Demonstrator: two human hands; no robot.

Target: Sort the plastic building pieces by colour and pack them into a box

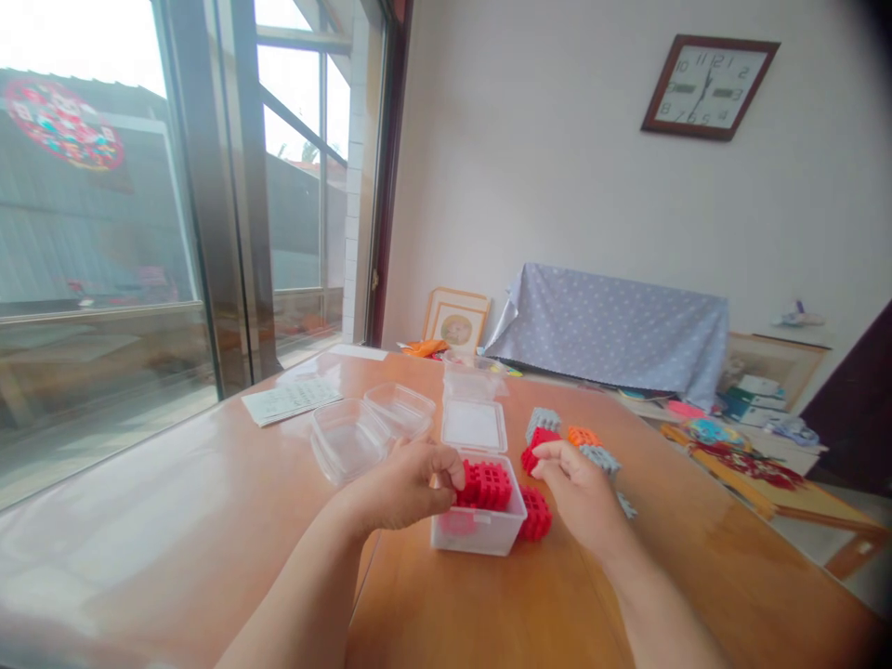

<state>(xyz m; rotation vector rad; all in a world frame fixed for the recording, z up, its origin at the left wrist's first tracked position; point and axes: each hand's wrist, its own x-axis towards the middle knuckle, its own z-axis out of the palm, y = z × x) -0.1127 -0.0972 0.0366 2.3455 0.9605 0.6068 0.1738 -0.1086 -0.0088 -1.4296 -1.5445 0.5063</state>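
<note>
A clear plastic box (480,539) stands on the table in front of me, with red lattice-like plastic blocks (488,485) in it. At the box's left rim, my left hand (411,478) is closed, thumb and forefinger pinching the left end of the red blocks. To the right of the box, my right hand (575,478) pinches a red block (536,450) between thumb and fingertips. Another red block (535,514) rests against the box's right side. Grey blocks (544,422) and an orange block (583,436) lie just beyond and beside my right hand.
Behind the box lies its open lid (474,426). Two clear empty containers (348,437) sit to the left, near a printed sheet (293,401). Farther back are an orange item (424,348) and a cloth-covered object (613,325). A window (98,232) borders the table's left.
</note>
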